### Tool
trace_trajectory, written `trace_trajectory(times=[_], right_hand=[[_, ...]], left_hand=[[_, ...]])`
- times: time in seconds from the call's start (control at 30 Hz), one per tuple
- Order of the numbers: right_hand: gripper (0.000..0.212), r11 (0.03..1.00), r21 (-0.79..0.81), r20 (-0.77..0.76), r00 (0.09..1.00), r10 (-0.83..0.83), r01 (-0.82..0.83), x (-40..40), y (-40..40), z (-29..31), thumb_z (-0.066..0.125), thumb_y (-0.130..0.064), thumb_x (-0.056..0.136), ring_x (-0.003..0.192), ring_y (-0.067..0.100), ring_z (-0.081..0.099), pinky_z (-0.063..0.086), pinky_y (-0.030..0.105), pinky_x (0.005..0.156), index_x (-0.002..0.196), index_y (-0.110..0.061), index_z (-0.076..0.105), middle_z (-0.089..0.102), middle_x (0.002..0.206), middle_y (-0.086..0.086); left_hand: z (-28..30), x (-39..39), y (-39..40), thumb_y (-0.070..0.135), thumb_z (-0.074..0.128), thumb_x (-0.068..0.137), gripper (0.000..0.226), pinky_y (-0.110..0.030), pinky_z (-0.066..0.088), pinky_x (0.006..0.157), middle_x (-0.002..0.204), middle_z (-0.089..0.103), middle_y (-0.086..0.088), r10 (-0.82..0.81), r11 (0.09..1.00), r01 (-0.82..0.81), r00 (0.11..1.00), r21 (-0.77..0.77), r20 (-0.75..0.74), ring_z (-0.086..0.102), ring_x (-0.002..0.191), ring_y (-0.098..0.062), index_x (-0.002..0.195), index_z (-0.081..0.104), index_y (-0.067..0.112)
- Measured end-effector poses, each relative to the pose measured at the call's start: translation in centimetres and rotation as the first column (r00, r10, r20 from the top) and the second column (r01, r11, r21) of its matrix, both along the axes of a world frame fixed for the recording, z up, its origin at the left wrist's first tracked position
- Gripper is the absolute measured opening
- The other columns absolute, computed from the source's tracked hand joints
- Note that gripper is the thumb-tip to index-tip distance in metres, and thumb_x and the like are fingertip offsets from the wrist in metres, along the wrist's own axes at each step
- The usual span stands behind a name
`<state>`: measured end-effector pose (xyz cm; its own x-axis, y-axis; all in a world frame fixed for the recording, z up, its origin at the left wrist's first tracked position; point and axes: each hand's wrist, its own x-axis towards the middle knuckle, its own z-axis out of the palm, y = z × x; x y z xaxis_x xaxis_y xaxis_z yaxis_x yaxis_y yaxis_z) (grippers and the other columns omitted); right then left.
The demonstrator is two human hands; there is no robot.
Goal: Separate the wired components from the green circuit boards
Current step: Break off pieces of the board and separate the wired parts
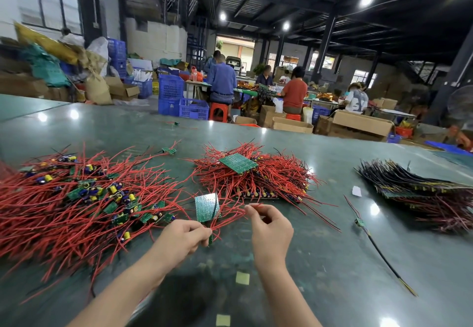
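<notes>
Left hand (pixel 182 234) pinching green board (pixel 206 207), right hand (pixel 268 226) pinching its red wires (pixel 230 220)

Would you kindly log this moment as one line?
left hand: pinches small board | right hand: pinches red wires | green panel: raised

worktop (pixel 320 262): glossy green flat surface carrying all | far left: sprawling heap of red-wired small green boards (pixel 76 198) | centre, behind the hands: mound of red-wired panels (pixel 256 180), flat green circuit panel (pixel 238 163) on top | far right: stack of dark-wired boards (pixel 422 188) | between mound and stack: small white paper scrap (pixel 356 191)
</notes>
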<state>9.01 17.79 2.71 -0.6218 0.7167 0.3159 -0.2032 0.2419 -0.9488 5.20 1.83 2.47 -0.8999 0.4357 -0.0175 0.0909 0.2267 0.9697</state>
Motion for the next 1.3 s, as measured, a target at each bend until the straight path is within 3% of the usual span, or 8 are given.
trace_trajectory(times=[0.07, 0.23, 0.4, 0.6, 0.77, 0.87, 0.97, 1.3], right_hand=[[0.017, 0.999, 0.046, 0.009, 1.0, -0.019, 0.019, 0.0, 0.1, 0.0, 0.076, -0.017, 0.076, 0.05, -0.003, 0.047, 0.037, 0.01, 0.053, 0.065, -0.026, 0.069, 0.058, 0.051, -0.013], [0.014, 0.982, -0.185, -0.02, 0.999, 0.031, -0.034, 0.1, 0.6, 0.2, 0.076, -0.015, 0.076, 0.053, -0.002, 0.054, 0.042, 0.007, 0.054, 0.066, -0.023, 0.072, 0.068, 0.058, -0.009], [0.016, 0.976, 0.202, 0.0, 0.997, -0.081, 0.079, 0.1, 0.5, 0.0, 0.074, -0.017, 0.079, 0.058, 0.003, 0.051, 0.042, 0.019, 0.064, 0.069, -0.028, 0.068, 0.064, 0.064, -0.01], [0.008, 0.974, -0.212, -0.036, 0.996, 0.077, -0.083, -0.1, 0.9, 0.5, 0.071, -0.015, 0.082, 0.058, -0.009, 0.059, 0.04, 0.001, 0.054, 0.075, -0.013, 0.074, 0.07, 0.062, -0.01], [0.015, 0.986, 0.15, -0.027, 0.998, -0.065, 0.068, 0.2, 1.0, 0.3, 0.072, -0.015, 0.081, 0.056, 0.002, 0.051, 0.038, 0.01, 0.056, 0.07, -0.025, 0.069, 0.064, 0.062, -0.007], [0.01, 0.989, -0.108, -0.035, 0.995, 0.097, -0.1, 0.2, 1.3, 0.8, 0.066, -0.016, 0.086, 0.051, -0.001, 0.047, 0.038, 0.01, 0.055, 0.077, -0.013, 0.072, 0.064, 0.059, -0.009], [0.01, 0.767, -0.486, -0.181, 0.907, 0.38, -0.418, 0.0, 0.7, 1.3, 0.061, -0.011, 0.087, 0.052, 0.005, 0.052, 0.048, 0.017, 0.057, 0.083, -0.005, 0.068, 0.067, 0.066, 0.0], [0.013, 0.635, -0.446, -0.184, 0.759, 0.625, -0.631, 0.0, -1.6, 0.7, 0.058, -0.002, 0.087, 0.062, 0.011, 0.055, 0.051, 0.019, 0.063, 0.088, -0.003, 0.071, 0.063, 0.079, 0.011]], left_hand=[[-0.1, 0.0, 0.0, 0.016, 0.057, 0.091, 0.039, -0.012, 0.018, 0.032, 0.038, 0.03, 0.007, 0.004, 1.0, -0.004, 0.999, -0.013, -0.039, 0.022, 0.03, -0.005, 0.052, 0.056, 0.014], [-0.2, -0.4, -0.5, 0.019, 0.059, 0.09, 0.04, -0.009, 0.02, 0.036, 0.039, 0.033, 0.007, 0.029, 0.999, -0.031, 0.996, -0.028, -0.087, 0.024, 0.033, -0.005, 0.049, 0.057, 0.017], [-0.2, -0.4, -0.6, 0.019, 0.061, 0.088, 0.042, -0.012, 0.022, 0.038, 0.038, 0.034, 0.007, 0.029, 0.997, -0.039, 0.989, -0.068, -0.143, 0.025, 0.034, -0.007, 0.046, 0.058, 0.02], [0.2, -0.9, -0.9, 0.018, 0.062, 0.087, 0.04, -0.015, 0.02, 0.038, 0.039, 0.032, 0.009, 0.04, 0.996, -0.054, 0.984, -0.074, -0.173, 0.025, 0.036, -0.007, 0.047, 0.057, 0.019], [-0.3, -0.7, -0.7, 0.021, 0.064, 0.087, 0.04, -0.02, 0.021, 0.042, 0.042, 0.032, 0.006, 0.005, 0.996, -0.026, 0.972, -0.089, -0.235, 0.026, 0.038, -0.009, 0.047, 0.059, 0.023], [-0.7, -0.7, -0.6, 0.028, 0.062, 0.089, 0.038, -0.022, 0.022, 0.045, 0.043, 0.033, 0.006, -0.016, 0.998, 0.001, 0.969, -0.062, -0.245, 0.027, 0.041, -0.009, 0.052, 0.059, 0.025], [-0.8, -0.9, -0.7, 0.026, 0.057, 0.093, 0.041, -0.016, 0.021, 0.042, 0.039, 0.031, 0.008, -0.016, 1.0, 0.009, 0.971, -0.03, -0.238, 0.025, 0.037, -0.006, 0.052, 0.058, 0.024], [-0.7, -0.9, -0.8, 0.021, 0.056, 0.093, 0.037, -0.01, 0.019, 0.035, 0.038, 0.032, 0.007, -0.016, 1.0, 0.014, 0.976, -0.011, -0.216, 0.025, 0.032, -0.002, 0.058, 0.058, 0.012]])
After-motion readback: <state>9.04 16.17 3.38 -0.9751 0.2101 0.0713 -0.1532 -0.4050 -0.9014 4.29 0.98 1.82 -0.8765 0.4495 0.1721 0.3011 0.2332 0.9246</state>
